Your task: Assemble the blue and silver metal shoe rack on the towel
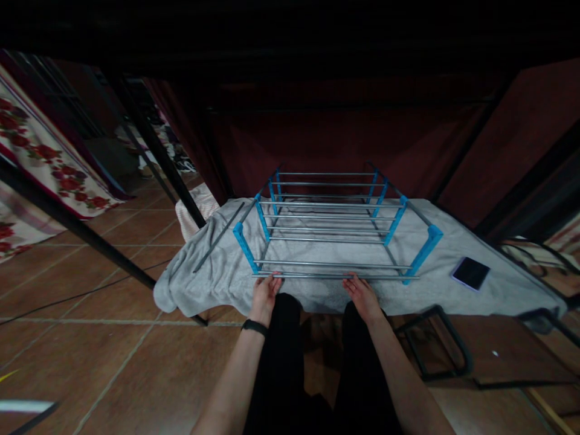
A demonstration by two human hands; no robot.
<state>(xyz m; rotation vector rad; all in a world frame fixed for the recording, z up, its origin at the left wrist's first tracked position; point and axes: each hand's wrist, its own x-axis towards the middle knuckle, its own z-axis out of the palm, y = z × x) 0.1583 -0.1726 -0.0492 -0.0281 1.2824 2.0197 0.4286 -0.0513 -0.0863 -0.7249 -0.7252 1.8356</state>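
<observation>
A rack of thin metal tubes (326, 238) with blue plastic joints (245, 248) stands on the grey cloth (217, 290). Along its near side lies a metal rod (312, 276). Toward that rod's left part, my left hand (266, 294) has its fingertips closed on it, palm partly turned up. My right hand (362, 296) pinches the same rod right of the middle, thumb on top. Whether the rod's ends touch the blue joints behind it, I cannot tell. A loose metal rod (220, 237) rests on the cloth left of the rack.
A phone (471, 273) lies on the cloth at the right. Black metal posts (154, 139) rise at the left, and a dark beam crosses overhead. Below the cloth's right side is a black-framed chair (439, 344). A dark red curtain (335, 142) hangs behind the rack.
</observation>
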